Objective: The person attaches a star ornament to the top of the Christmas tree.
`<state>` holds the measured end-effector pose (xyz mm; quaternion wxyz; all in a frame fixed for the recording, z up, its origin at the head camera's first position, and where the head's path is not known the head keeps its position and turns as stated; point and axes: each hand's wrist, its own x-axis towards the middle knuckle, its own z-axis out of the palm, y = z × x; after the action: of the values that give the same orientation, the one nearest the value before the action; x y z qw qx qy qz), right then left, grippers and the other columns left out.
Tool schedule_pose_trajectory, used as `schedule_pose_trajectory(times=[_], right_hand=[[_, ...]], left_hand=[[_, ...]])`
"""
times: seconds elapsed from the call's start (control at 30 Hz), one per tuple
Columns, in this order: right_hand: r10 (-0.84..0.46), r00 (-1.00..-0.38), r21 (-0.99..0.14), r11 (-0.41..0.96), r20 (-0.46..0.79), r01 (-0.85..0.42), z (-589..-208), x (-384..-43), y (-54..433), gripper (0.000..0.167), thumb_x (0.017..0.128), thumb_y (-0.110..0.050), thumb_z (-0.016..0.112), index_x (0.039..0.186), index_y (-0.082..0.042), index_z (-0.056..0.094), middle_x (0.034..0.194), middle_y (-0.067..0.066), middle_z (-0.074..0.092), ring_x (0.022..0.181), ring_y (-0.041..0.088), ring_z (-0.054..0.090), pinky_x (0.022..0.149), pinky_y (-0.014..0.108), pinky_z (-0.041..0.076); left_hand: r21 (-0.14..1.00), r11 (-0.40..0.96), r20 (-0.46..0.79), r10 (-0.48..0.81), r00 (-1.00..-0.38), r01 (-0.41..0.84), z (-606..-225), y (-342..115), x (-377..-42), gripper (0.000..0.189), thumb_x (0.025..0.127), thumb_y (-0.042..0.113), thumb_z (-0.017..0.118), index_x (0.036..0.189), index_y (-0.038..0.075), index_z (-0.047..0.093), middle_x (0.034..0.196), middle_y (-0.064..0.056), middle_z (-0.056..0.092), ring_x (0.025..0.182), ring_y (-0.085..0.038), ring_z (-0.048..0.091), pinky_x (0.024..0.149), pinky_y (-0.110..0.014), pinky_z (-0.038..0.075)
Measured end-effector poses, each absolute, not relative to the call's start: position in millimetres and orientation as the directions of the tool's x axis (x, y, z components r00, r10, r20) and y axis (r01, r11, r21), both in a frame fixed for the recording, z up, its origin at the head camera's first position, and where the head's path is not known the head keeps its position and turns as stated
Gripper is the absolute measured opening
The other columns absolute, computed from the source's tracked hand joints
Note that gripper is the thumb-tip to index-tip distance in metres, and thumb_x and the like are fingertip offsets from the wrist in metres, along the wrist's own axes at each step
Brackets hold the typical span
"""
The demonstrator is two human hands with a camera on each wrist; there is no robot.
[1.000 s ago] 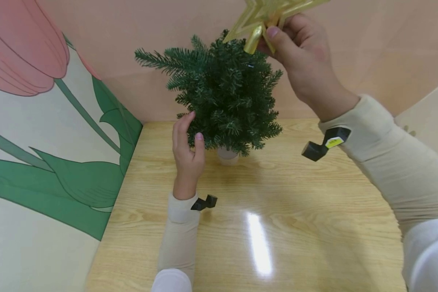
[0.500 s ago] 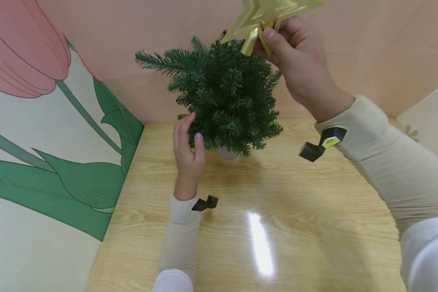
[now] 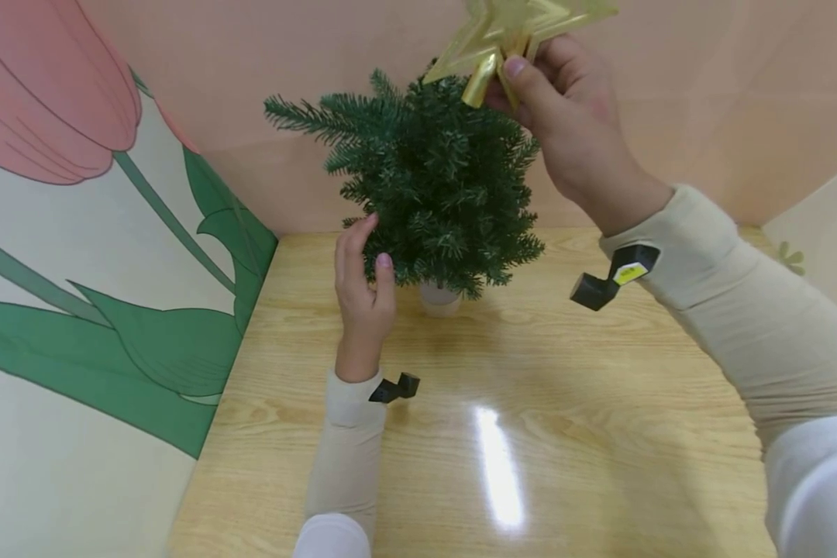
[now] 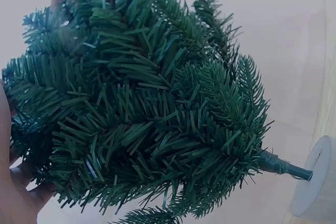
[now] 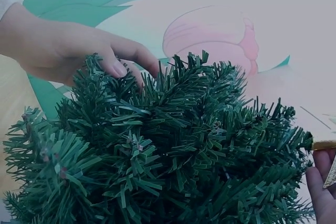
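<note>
Glossy gold plastic-looking star [image 3: 497,29] pinched low by right hand [image 3: 580,118], at the tip of bushy green artificial tree [image 3: 442,174], near far edge of pale wooden surface [image 3: 600,372]. Probably light, stiff, slippery; best gripped low. Left hand [image 3: 363,291] at tree's side, fingers apart.

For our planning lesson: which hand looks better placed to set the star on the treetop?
Probably the right hand: it holds the star near the top of the tree, while the left hand is lower, at the tree's left side.

Left hand [image 3: 364,294] low, fingers [image 3: 355,252] gently bent, thumb [image 3: 385,284] apart, right hand [image 3: 577,128] higher, its fingers [image 3: 563,56] pinching
</note>
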<state>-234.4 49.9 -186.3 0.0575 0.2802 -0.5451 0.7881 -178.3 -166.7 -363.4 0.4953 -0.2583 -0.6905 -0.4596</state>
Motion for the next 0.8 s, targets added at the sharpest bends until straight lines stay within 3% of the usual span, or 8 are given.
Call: schedule_pose_trajectory(times=[0.4, 0.63, 0.8], right_hand=[[-0.201, -0.852, -0.83, -0.414, 0.484, -0.374, -189.7, -235.4, 46.5, 0.018, 0.096, 0.001, 0.055, 0.111, 0.008, 0.061, 0.09, 0.017, 0.056, 0.103, 0.032, 0.06, 0.099, 0.039, 0.045], [-0.204, -0.849, -0.846, -0.351, 0.488, -0.402, -192.4, -235.0, 45.4, 0.02, 0.097, -0.002, 0.055, 0.115, 0.006, 0.061, 0.107, 0.02, 0.061, 0.102, 0.031, 0.06, 0.098, 0.038, 0.046], [-0.213, -0.832, -0.844, -0.308, 0.511, -0.44, -193.6, -234.4, 45.9, 0.021, 0.098, -0.003, 0.054, 0.116, 0.004, 0.062, 0.111, 0.019, 0.061, 0.104, 0.031, 0.059, 0.097, 0.038, 0.046]], left_hand=[[0.388, 0.446, 0.917, -0.097, -0.388, 0.806, -363.9, -166.1, -178.3, 0.038, 0.103, 0.017, 0.042, 0.135, -0.005, 0.047, 0.133, -0.018, 0.051, 0.123, -0.031, 0.047, 0.103, -0.049, 0.037], [0.384, 0.444, 0.918, -0.095, -0.384, 0.809, -362.7, -165.8, -178.3, 0.038, 0.103, 0.016, 0.042, 0.135, -0.004, 0.047, 0.132, -0.019, 0.051, 0.123, -0.032, 0.047, 0.103, -0.049, 0.037], [0.384, 0.444, 0.918, -0.095, -0.384, 0.809, -361.2, -164.5, -176.8, 0.038, 0.103, 0.017, 0.042, 0.134, -0.004, 0.047, 0.132, -0.019, 0.051, 0.123, -0.031, 0.047, 0.103, -0.049, 0.037]])
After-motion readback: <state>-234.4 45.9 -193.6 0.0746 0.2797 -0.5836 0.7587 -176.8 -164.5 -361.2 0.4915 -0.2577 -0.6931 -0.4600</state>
